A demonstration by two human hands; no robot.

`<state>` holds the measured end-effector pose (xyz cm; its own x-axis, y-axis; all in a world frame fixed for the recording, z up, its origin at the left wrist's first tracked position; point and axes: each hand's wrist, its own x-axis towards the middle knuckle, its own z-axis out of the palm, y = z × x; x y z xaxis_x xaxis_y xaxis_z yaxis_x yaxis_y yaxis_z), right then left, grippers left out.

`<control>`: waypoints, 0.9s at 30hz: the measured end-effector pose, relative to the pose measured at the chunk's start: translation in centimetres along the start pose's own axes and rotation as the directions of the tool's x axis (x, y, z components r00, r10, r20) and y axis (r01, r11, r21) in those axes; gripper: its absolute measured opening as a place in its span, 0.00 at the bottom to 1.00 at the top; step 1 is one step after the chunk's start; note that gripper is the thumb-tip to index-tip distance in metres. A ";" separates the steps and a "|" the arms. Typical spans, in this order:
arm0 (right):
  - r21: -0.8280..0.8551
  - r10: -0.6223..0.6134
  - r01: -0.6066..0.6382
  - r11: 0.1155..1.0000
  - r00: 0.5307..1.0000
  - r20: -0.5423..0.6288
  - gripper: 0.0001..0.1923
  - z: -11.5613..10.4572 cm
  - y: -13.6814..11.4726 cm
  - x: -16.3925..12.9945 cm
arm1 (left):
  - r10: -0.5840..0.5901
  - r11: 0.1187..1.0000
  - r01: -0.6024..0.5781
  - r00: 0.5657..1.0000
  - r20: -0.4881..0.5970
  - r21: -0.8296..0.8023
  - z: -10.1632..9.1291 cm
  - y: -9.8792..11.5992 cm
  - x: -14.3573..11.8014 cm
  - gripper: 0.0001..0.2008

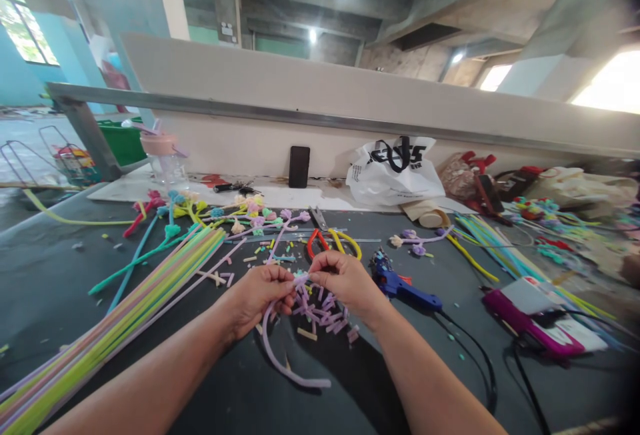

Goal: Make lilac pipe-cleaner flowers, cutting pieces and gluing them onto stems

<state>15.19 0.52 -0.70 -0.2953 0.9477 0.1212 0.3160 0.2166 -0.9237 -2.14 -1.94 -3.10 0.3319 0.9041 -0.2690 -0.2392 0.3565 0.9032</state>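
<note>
My left hand [265, 295] is closed on a lilac pipe cleaner [280, 363], whose long end curves down toward the table's near side. My right hand [345, 282] pinches the pale lilac end of it, where the fingertips of both hands meet; the fingers hide its exact shape. Just below them lies a pile of short cut lilac pieces [327, 315]. Beyond the hands are scissors [334, 238] with one red and one yellow handle. A blue glue gun [410, 290] lies to the right of my right hand.
A bundle of long pastel pipe cleaners [150, 315] stretches across the left. Pipe-cleaner flower stems [255, 212] lie behind it. Along the back stand a phone [299, 167], a pink-lidded bottle [164, 158] and a white bag [393, 175]. A magenta tool [533, 328] with a cable lies right.
</note>
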 end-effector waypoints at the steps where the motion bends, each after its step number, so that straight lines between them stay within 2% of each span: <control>1: -0.046 -0.009 0.009 0.999 1.000 -0.009 0.02 0.1 -0.1 0.0 | 0.004 1.000 -0.004 1.000 0.004 0.003 -0.1 -0.1 0.1 0.11; 8: -0.274 -0.058 0.042 0.961 0.997 -0.051 0.03 0.5 -0.6 -0.3 | 0.025 0.999 -0.025 1.000 0.001 0.033 0.0 -0.5 0.0 0.11; 19: -0.385 -0.095 0.071 0.920 0.995 -0.043 0.03 0.6 -0.7 -0.4 | 0.030 0.997 -0.030 1.000 0.007 0.066 0.0 -0.4 0.2 0.12; 22: -0.337 -0.066 0.050 0.940 0.997 -0.037 0.03 0.6 -0.6 -0.4 | 0.026 0.995 -0.026 1.000 -0.002 0.097 0.0 -0.4 0.1 0.11; 27: -0.083 0.085 -0.088 0.993 0.996 -0.034 0.02 0.3 -0.5 -0.1 | 0.026 0.995 -0.024 1.000 -0.017 0.095 -0.1 -0.5 0.1 0.12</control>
<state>14.84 0.29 -0.38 -0.2362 0.9702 0.0544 0.4146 0.1512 -0.8973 -2.05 -2.02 -3.58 0.3105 0.9169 -0.2509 -0.1596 0.3105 0.9371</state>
